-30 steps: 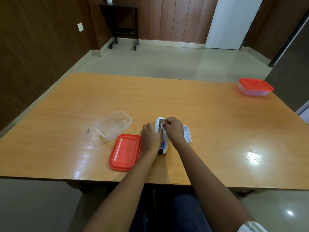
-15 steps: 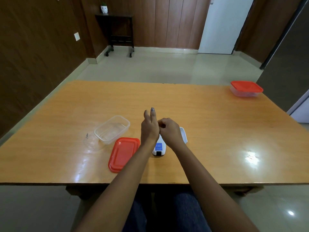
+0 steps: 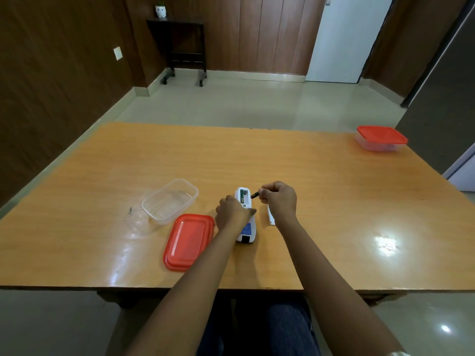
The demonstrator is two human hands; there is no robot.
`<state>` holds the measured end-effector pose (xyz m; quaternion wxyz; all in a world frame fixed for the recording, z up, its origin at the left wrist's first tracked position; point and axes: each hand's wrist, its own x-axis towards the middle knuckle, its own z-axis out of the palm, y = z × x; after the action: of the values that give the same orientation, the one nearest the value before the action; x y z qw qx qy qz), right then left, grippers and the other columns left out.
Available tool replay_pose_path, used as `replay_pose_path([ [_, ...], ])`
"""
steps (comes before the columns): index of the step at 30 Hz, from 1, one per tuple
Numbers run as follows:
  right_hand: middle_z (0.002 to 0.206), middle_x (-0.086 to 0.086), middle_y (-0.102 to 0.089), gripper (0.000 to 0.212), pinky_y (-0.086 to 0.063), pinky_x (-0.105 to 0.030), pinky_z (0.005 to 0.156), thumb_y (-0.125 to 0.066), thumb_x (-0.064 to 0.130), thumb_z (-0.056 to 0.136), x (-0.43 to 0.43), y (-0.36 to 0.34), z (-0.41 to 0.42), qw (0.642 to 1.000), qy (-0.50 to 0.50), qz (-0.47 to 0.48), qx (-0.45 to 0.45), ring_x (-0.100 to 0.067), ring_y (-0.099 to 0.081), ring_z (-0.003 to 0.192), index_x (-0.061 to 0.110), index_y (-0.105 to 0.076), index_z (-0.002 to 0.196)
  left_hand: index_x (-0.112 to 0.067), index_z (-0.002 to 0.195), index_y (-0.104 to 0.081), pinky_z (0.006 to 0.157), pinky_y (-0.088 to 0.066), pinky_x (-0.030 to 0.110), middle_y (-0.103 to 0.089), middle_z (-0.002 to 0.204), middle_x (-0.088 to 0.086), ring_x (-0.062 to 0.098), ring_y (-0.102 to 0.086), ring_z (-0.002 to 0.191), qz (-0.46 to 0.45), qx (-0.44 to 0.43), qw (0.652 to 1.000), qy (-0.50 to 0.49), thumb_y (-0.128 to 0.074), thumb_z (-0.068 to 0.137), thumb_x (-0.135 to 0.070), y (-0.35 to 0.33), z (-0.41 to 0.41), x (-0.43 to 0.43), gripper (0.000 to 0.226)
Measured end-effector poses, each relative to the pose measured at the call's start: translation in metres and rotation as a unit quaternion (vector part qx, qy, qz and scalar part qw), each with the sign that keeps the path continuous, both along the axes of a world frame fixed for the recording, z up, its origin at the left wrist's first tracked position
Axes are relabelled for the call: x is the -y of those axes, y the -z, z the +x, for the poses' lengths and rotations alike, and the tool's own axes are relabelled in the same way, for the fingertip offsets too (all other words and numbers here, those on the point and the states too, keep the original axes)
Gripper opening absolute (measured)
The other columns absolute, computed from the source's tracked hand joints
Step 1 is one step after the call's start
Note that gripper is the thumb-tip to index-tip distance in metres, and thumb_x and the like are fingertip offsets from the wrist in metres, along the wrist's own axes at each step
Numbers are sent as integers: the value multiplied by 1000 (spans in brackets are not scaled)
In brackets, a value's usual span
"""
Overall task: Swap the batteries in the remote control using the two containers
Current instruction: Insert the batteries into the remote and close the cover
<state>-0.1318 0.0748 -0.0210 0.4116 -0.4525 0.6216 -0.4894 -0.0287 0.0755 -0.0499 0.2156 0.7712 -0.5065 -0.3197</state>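
Dark battery (image 3: 254, 195) in right grip (image 3: 279, 199), beside remote (image 3: 245, 214)

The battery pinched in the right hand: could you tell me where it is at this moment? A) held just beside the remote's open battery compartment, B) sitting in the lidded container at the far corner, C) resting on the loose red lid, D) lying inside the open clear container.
A: the right hand pinches the battery just right of the remote control and its open compartment, while the open clear container looks empty.
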Motion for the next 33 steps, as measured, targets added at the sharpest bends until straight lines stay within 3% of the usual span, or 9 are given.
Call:
replay_pose_path([
  [4,73,-7,-63,23,-52,-37,72,-61,3,82,4,4,10,995,-17,-6,-99,-23,-61,73,13,-56,62,-10,115,-55,87,-52,43,-59,116,10,30,-64,98,-14,-95,995,-39,-73,69,-37,8,-2,4,56],
  [8,75,-9,-57,26,-36,-22,53,-61,7,82,0,9,17,982,-37,-25,-183,-17,-49,68,13,-45,62,-11,107,-52,83,-54,42,-56,110,7,26,-63,92,-97,-185,977,-46,-69,77,-33,15,-2,-11,41],
  [10,72,-7,-53,29,-32,-21,51,-62,8,81,-3,12,19,983,-49,-32,-174,-16,-45,65,14,-41,62,-14,104,-49,77,-54,39,-60,104,7,22,-64,86,-121,-250,960,-37,-67,81,-29,16,1,-17,32],
  [14,67,3,-53,27,-47,-33,58,-67,11,80,-2,9,22,989,-79,-18,-123,-17,-53,69,19,-46,65,-12,105,-48,50,-49,13,-61,94,6,8,-62,70,-141,-358,923,-14,-62,87,-18,13,9,-25,24],
  [17,67,4,-49,20,-44,-30,51,-70,9,78,-2,6,22,991,-95,-6,-94,-14,-50,62,12,-50,79,-4,112,-49,47,-50,15,-62,86,5,4,-66,56,-141,-422,895,1,-60,88,-9,11,11,-29,27],
  [22,64,0,-46,31,-38,-24,48,-74,4,74,4,3,20,992,-125,35,-7,-12,-46,56,10,-45,82,-7,112,-50,53,-56,25,-66,89,11,14,-68,58,-140,-465,874,9,-62,85,-5,16,19,-28,30],
  [27,66,0,-48,35,-36,-22,47,-77,14,73,9,0,18,987,-143,62,-46,-11,-44,57,15,-43,74,-13,113,-50,59,-55,26,-65,94,10,17,-67,69,-135,-455,880,8,-65,84,-9,17,23,-27,32],
  [31,68,0,-45,36,-37,-31,60,-73,30,78,7,5,-4,998,-24,13,-61,-18,-46,68,15,-41,70,-12,111,-50,59,-54,26,-65,98,10,14,-66,70,-131,-442,887,16,-66,83,-10,18,22,-27,32],
  [33,79,-5,-51,29,-35,-32,64,-66,32,84,3,9,-17,989,31,20,-142,-23,-52,81,11,-46,78,-13,108,-50,57,-55,28,-66,99,13,16,-67,65,-128,-470,873,15,-64,84,-8,18,24,-27,28],
])
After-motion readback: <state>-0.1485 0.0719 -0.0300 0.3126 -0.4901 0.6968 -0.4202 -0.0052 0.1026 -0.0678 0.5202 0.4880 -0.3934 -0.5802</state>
